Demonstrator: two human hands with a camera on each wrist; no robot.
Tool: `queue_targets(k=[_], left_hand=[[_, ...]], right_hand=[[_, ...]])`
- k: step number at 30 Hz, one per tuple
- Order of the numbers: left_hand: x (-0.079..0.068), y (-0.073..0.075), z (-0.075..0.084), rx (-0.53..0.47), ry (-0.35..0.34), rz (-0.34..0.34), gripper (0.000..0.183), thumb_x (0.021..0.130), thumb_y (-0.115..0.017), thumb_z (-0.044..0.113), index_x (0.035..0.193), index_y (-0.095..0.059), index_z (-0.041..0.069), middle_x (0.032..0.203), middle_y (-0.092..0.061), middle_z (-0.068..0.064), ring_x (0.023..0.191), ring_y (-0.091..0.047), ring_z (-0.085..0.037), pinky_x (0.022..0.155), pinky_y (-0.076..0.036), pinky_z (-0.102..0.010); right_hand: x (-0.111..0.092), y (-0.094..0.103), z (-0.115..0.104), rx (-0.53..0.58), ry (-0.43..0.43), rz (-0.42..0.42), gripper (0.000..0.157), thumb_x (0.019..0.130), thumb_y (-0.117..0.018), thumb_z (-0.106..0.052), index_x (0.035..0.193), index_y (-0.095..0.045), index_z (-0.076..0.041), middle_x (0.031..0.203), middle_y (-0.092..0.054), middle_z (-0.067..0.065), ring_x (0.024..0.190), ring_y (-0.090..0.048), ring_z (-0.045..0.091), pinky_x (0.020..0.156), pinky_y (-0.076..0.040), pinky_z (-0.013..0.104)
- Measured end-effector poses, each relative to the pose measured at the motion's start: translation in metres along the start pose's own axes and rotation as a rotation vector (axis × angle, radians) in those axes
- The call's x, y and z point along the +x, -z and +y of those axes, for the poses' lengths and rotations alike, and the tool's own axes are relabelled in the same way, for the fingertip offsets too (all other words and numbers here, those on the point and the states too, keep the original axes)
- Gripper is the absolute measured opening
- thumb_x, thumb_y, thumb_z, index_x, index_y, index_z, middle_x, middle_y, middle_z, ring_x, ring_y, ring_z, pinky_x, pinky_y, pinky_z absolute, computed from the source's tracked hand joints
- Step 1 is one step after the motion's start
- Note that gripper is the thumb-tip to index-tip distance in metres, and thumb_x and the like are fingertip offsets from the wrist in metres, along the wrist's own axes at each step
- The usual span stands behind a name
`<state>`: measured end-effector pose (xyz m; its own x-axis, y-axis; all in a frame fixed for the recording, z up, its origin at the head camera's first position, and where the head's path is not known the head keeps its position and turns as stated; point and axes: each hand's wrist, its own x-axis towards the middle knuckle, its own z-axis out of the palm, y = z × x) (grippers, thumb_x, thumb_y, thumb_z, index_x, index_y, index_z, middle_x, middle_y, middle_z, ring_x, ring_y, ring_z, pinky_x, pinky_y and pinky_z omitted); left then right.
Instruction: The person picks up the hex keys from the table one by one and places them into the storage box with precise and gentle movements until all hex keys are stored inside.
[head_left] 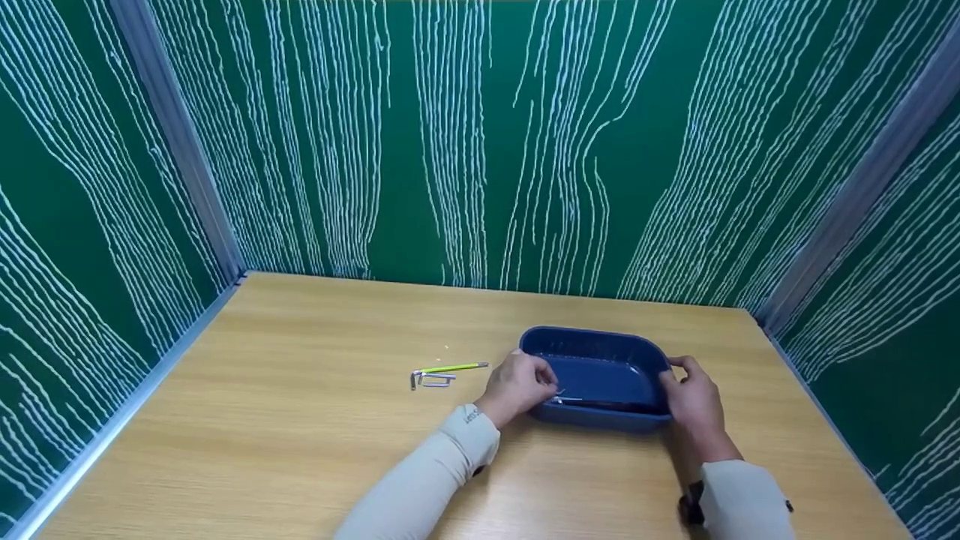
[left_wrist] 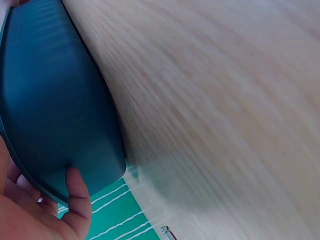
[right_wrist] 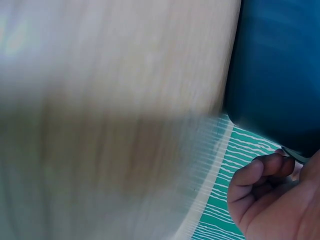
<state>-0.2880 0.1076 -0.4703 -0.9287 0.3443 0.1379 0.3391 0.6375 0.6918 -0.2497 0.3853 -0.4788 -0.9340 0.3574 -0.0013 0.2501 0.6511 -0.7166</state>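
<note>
A dark blue plastic bin (head_left: 600, 422) with rounded corners stands right of the table's middle. On its left end, my left hand (head_left: 519, 384) grips the rim, with the thumb (left_wrist: 78, 192) against the outer wall and the other fingers curled over the edge. At the opposite end my right hand (head_left: 694, 397) holds the rim, thumb toward the inside and fingers outside. Along the near inner wall of the bin lies a long dark thing with a shiny tip (head_left: 562, 400); its kind cannot be told. The right wrist view shows curled fingers (right_wrist: 247, 182) beside the bin's corner.
Left of the bin, a yellow-green stick (head_left: 457, 367) with a greyish end lies on the wooden table (head_left: 300, 420). Close to it are small silvery L-shaped hex keys (head_left: 437, 381). Green panels (head_left: 397, 187) with wavy white lines wall the table's back and sides.
</note>
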Motion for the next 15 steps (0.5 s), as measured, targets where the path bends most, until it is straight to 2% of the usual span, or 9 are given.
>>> queue_targets(k=[2, 9, 12, 15], left_hand=[[0.0002, 0.0003, 0.0006, -0.002, -0.004, -0.001, 0.009, 0.072, -0.069, 0.028, 0.066, -0.063, 0.031, 0.073, -0.050, 0.012, 0.078, -0.042, -0.006, 0.066, -0.037, -0.022], [-0.0014, 0.0014, -0.0004, 0.029, -0.038, 0.005, 0.006, 0.072, -0.068, 0.028, 0.070, -0.063, 0.031, 0.069, -0.052, 0.013, 0.078, -0.042, -0.004, 0.064, -0.037, -0.020], [-0.0019, 0.0016, -0.0022, 0.006, -0.047, 0.006, 0.006, 0.073, -0.067, 0.029, 0.074, -0.062, 0.032, 0.071, -0.052, 0.013, 0.078, -0.043, -0.004, 0.065, -0.038, -0.021], [-0.0017, 0.0023, -0.0043, 0.004, -0.085, 0.016, 0.008, 0.074, -0.067, 0.030, 0.080, -0.062, 0.032, 0.075, -0.052, 0.015, 0.078, -0.045, -0.003, 0.067, -0.039, -0.020]], right_hand=[[0.0000, 0.0002, 0.0001, -0.001, 0.001, 0.004, 0.046, 0.092, -0.031, -0.040, 0.131, -0.034, -0.017, 0.114, -0.046, 0.016, 0.097, -0.042, 0.029, 0.073, -0.040, 0.036], [0.0010, -0.0022, 0.0017, -0.037, 0.024, 0.044, 0.043, 0.091, -0.032, -0.036, 0.128, -0.038, -0.015, 0.095, -0.051, 0.014, 0.082, -0.046, 0.025, 0.058, -0.036, 0.028], [0.0013, -0.0025, 0.0016, -0.031, 0.017, 0.031, 0.045, 0.091, -0.031, -0.038, 0.129, -0.036, -0.014, 0.095, -0.050, 0.014, 0.083, -0.046, 0.025, 0.059, -0.036, 0.027], [0.0013, -0.0021, 0.0013, -0.033, 0.010, 0.018, 0.046, 0.092, -0.030, -0.039, 0.131, -0.034, -0.015, 0.100, -0.050, 0.015, 0.086, -0.046, 0.026, 0.062, -0.038, 0.029]])
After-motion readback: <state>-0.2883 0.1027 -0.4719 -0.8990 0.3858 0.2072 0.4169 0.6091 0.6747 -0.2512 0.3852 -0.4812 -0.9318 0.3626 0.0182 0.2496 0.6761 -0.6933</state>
